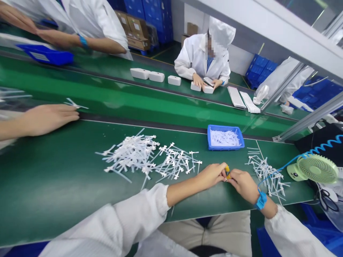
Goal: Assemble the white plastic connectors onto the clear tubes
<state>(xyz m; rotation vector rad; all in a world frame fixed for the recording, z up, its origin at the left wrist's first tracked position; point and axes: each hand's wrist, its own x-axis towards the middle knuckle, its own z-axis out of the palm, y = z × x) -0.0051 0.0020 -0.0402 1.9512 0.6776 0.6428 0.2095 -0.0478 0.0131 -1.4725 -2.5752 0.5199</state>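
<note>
My left hand point(211, 175) and my right hand point(242, 182) meet over the green table point(53, 185) near its front edge. Both are pinched closed on a small yellow part point(227, 170) held between the fingertips. A blue strap point(261, 200) wraps my right wrist. A large heap of white plastic pieces point(150, 159) lies to the left of my hands. A smaller heap of the same white pieces point(268, 173) lies to the right. A blue tray point(225, 128) with more white pieces sits behind my hands.
A co-worker's hand point(45, 118) rests on the table at the left. Across the green conveyor point(134, 100), a person in white handles white boxes point(157, 76). A small green fan point(316, 169) stands at the right, with a blue coiled cord point(325, 145).
</note>
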